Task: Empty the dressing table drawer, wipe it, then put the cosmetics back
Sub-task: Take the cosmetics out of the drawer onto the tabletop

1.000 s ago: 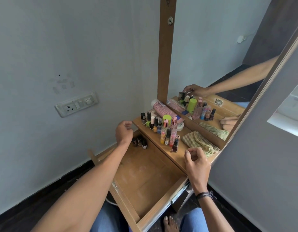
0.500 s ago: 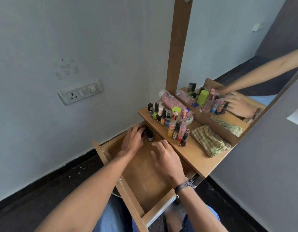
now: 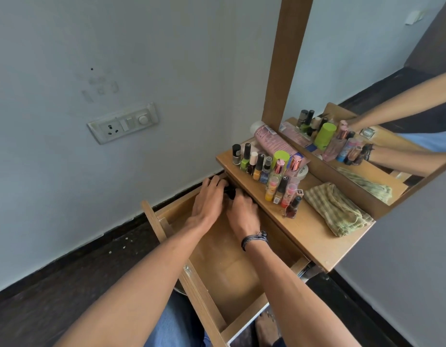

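Over the nearly bare drawer [image 3: 224, 269], left hand [image 3: 208, 202] and right hand [image 3: 243, 214] meet at its far corner, fingers [image 3: 216, 184] curled around dark small bottles [image 3: 229, 191], whether pinched I cannot tell; emptying nears done, lifting them to the desk [image 3: 314, 229] beyond the fingertips comes next.

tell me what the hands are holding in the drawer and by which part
Both the left hand and right hand close around small dark bottles at the drawer's back corner; the exact grip cannot be told.

arms bare, sleeveless | right wrist: dark braided band [image 3: 254, 239] | blue jeans [image 3: 176, 324]
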`<move>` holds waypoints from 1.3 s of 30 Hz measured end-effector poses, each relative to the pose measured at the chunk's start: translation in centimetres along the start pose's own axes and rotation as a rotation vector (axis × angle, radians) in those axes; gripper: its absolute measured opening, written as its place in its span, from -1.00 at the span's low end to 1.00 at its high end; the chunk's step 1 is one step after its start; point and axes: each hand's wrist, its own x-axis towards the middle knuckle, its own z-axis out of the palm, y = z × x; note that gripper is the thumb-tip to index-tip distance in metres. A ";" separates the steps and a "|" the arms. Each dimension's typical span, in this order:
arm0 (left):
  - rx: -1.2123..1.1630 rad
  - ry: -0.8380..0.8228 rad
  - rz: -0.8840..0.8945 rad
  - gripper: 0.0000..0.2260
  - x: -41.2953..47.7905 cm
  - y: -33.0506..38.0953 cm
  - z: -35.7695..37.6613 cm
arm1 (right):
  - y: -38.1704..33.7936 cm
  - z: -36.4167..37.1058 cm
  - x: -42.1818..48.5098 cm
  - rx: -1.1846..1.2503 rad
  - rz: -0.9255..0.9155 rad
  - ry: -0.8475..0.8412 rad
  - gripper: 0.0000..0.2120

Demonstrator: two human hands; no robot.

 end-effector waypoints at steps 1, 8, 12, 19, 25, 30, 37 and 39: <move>-0.003 -0.005 0.014 -0.65 0.0 -0.1 -0.1 | -0.1 0.0 0.3 -0.012 -0.003 0.006 -0.77; -0.003 -0.042 0.050 -0.65 0.2 -0.2 -0.9 | -0.1 0.6 1.1 -0.085 -0.021 -0.007 -0.78; 0.020 -0.064 0.070 -0.67 0.5 0.0 -1.1 | -0.1 0.3 0.7 -0.101 -0.017 0.000 -0.78; 0.045 -0.101 0.074 -0.76 1.1 0.3 -1.0 | 0.7 -0.9 -4.0 -0.092 -0.052 0.085 -0.84; 0.053 -0.144 0.073 -0.78 1.5 0.8 -0.8 | 2.2 -5.3 -9.6 0.086 -0.027 0.202 -0.87; 0.087 -0.124 0.060 -0.68 1.4 0.7 -0.4 | 5.2 -10.3 -11.8 0.345 0.098 0.397 -0.85; 0.172 -0.158 0.060 -0.66 1.2 1.1 -0.4 | 8.4 -13.2 -10.2 0.314 0.140 0.559 -0.86; 0.177 -0.170 0.058 -0.66 1.0 1.5 -0.6 | 8.8 -12.8 -9.3 0.287 0.090 0.558 -0.84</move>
